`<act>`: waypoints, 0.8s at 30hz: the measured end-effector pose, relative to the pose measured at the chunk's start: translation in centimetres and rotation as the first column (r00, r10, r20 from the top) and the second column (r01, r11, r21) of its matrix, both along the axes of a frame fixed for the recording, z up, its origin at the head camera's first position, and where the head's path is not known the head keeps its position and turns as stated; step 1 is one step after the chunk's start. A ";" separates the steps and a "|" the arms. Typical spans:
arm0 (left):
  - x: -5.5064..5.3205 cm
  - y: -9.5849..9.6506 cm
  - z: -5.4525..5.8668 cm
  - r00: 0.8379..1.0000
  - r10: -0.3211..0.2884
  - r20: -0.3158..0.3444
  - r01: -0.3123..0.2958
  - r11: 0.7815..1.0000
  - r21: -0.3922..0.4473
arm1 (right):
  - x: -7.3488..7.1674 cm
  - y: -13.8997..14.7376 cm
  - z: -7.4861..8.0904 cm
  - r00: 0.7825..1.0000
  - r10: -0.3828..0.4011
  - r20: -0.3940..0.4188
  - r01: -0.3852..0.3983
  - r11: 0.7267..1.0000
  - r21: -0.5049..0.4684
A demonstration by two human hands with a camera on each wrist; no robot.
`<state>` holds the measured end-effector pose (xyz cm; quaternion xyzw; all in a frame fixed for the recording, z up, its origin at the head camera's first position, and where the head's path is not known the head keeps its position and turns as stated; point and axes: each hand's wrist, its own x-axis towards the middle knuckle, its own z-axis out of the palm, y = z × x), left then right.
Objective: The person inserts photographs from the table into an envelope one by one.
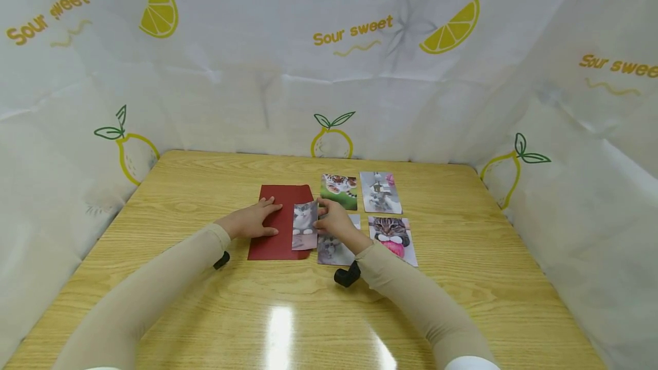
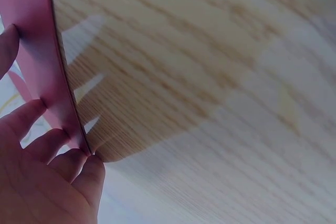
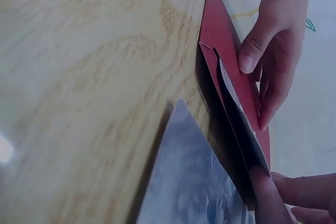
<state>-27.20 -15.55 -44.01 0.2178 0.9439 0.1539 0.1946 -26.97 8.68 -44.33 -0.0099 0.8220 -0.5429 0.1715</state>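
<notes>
A red paper envelope [image 1: 277, 247] lies on the table, its right side gaping a little in the right wrist view. My left hand [image 1: 252, 220] rests on its left part with fingers spread, fingertips pressing the red paper [image 2: 31, 40]. My right hand [image 1: 336, 220] pinches the right edge of a photo card [image 1: 305, 226] showing a white-and-grey cat. That card overlaps the envelope's right side; in the right wrist view its edge [image 3: 236, 98] stands at the envelope's opening. Under my right hand lies another grey cat photo [image 1: 334, 251], partly hidden.
Right of the envelope lie a tiger photo [image 1: 339, 190], a grey photo with a pink flower [image 1: 381, 193] and a tabby cat photo [image 1: 393, 238]. A white curtain [image 1: 247, 96] with lemon prints hangs behind and beside the wooden table [image 1: 462, 278].
</notes>
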 end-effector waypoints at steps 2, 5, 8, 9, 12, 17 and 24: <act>0.0 0.0 -0.1 1.000 -0.003 -0.002 0.003 1.000 -0.002 | 0.1 -0.1 0.1 1.000 0.002 -0.002 -0.002 1.000 0.013; -0.1 0.0 -0.1 1.000 -0.006 -0.004 0.006 1.000 -0.005 | 0.2 -0.4 0.4 1.000 0.015 -0.012 -0.015 0.999 0.036; 0.0 0.0 -0.1 1.000 -0.004 0.000 0.004 1.000 -0.005 | 0.2 -0.6 0.5 1.000 0.026 -0.015 -0.025 0.998 0.053; 0.0 -0.1 -0.1 1.000 -0.004 0.001 0.004 1.000 -0.005 | 0.2 -0.7 0.5 1.000 0.027 -0.016 -0.026 0.998 0.058; 0.1 -0.1 -0.1 1.000 -0.005 0.001 0.005 1.000 -0.004 | 0.2 -0.9 0.5 1.000 0.023 -0.015 -0.022 0.998 0.064; 0.0 -0.1 -0.1 1.000 -0.012 -0.003 0.012 1.000 -0.002 | 0.3 -1.2 0.3 1.000 0.012 -0.009 -0.012 0.998 0.054; 0.2 0.0 0.3 1.000 -0.014 0.012 0.014 1.000 0.007 | 0.3 -1.7 0.1 1.000 0.000 0.019 0.000 1.000 -0.021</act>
